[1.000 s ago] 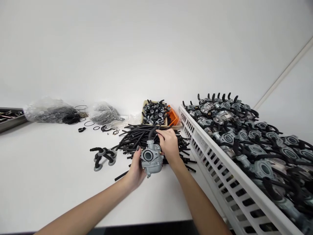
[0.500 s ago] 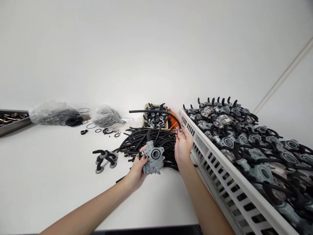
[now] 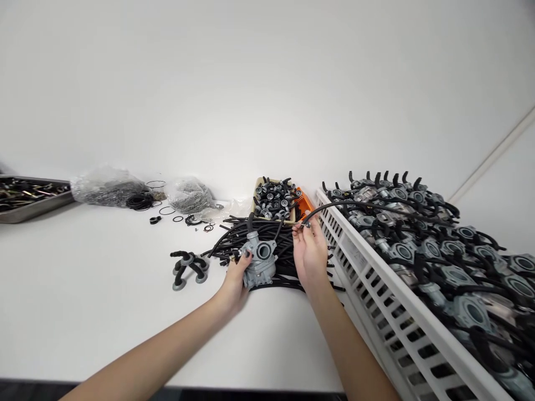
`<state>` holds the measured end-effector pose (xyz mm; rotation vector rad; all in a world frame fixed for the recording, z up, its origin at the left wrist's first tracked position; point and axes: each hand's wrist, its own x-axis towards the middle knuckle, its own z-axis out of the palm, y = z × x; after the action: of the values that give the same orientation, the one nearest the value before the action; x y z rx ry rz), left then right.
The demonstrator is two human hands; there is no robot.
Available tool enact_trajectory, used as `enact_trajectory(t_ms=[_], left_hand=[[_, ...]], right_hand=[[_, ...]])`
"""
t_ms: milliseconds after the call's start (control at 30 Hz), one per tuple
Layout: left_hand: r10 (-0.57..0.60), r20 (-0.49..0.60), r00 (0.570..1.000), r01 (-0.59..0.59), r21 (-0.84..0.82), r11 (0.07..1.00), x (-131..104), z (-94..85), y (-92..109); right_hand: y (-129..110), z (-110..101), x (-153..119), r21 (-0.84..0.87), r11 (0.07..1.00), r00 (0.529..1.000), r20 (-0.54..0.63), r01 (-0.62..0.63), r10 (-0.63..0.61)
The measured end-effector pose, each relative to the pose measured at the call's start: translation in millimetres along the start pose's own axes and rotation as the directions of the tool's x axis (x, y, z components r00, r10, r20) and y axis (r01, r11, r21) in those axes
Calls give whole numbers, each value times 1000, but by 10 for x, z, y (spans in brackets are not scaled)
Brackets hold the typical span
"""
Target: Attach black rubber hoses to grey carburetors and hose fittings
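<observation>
A grey metal carburetor (image 3: 259, 266) with a short black hose on top is held by my left hand (image 3: 236, 278), thumb on its near side. To its right, my right hand (image 3: 310, 250) pinches the end of a long thin black hose (image 3: 355, 204), which arcs away to the right over the crate. The hose and the carburetor are apart. Behind and beneath the carburetor lies a pile of black hoses (image 3: 234, 236) on the white table (image 3: 125, 312).
A white slatted crate (image 3: 376, 278) full of carburetors fills the right side. Behind the pile stand a cream bin (image 3: 257, 189) of small capped parts and an orange tray (image 3: 307, 200). Plastic bags (image 3: 104, 186), black rings (image 3: 178, 219), elbow hoses (image 3: 189, 268) and a metal tray (image 3: 42, 209) are further left.
The long hose in my right hand has swung from pointing left to pointing right over the crate. The view has shifted slightly, and my left hand still holds the carburetor.
</observation>
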<state>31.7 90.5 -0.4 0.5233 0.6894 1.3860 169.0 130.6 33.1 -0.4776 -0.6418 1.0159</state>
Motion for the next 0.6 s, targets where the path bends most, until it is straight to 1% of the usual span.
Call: enact_trajectory(t_ms=[133,333,600], left_hand=[[14,-7,1000,-13,8,1000,11,-1,11],[91,7,996,-91,18,996,29,-11,53],[131,7,991,-131,49,990,49,-11,126]], right_hand=[[16,40,-63,-117,993,996,89,-14,25],[65,8,-96,-252,967,975,200,-48,100],[58,-15,-120,-264,964,971,225,-23,85]])
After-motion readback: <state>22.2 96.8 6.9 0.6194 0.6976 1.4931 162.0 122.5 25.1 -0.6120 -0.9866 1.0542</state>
